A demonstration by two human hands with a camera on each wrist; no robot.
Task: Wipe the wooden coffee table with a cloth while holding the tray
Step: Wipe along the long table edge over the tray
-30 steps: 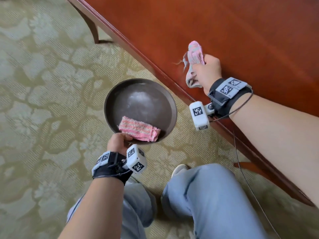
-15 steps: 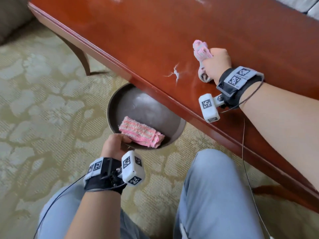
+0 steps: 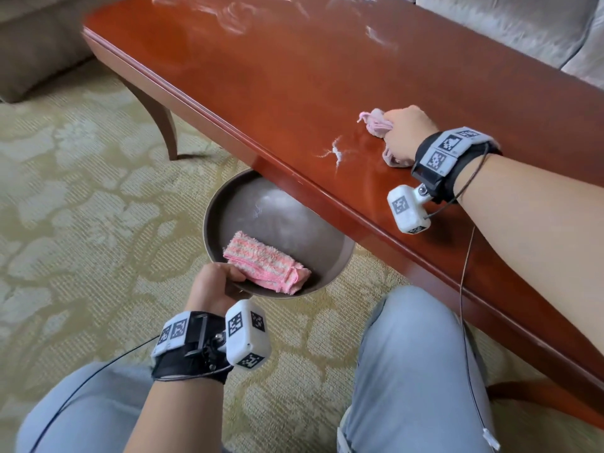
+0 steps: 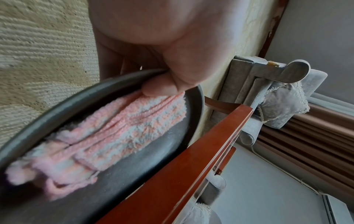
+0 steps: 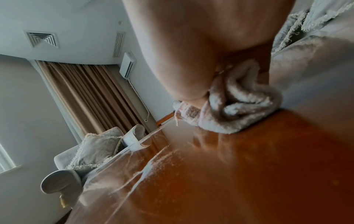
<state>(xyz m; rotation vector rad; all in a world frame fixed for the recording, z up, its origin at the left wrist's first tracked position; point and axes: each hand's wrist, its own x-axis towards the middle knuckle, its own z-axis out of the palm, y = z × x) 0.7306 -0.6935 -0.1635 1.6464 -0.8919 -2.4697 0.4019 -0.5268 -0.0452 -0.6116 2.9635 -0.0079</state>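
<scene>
My right hand point(image 3: 407, 132) grips a bunched pink cloth point(image 3: 376, 120) point(image 5: 235, 106) and presses it on the glossy red-brown coffee table point(image 3: 294, 93), near its front edge. A small white smear of powder point(image 3: 336, 153) lies on the wood just left of the hand. My left hand point(image 3: 215, 282) point(image 4: 172, 68) holds the rim of a round dark tray point(image 3: 248, 207) point(image 4: 47, 118) below the table edge, thumb inside the rim. A folded pink-and-white striped cloth point(image 3: 264, 263) point(image 4: 114, 128) lies in the tray, touching the thumb.
More white streaks point(image 3: 379, 35) mark the far part of the tabletop. A grey sofa point(image 3: 510, 24) runs behind the table, and a brown seat point(image 3: 36, 60) stands at the far left. Patterned carpet point(image 3: 81, 207) covers the floor. My knees in jeans point(image 3: 415, 371) are close to the table edge.
My right hand with the cloth has slid rightward and further onto the tabletop, leaving the white smear behind. The tray has shifted partly under the table edge, still held by my left hand.
</scene>
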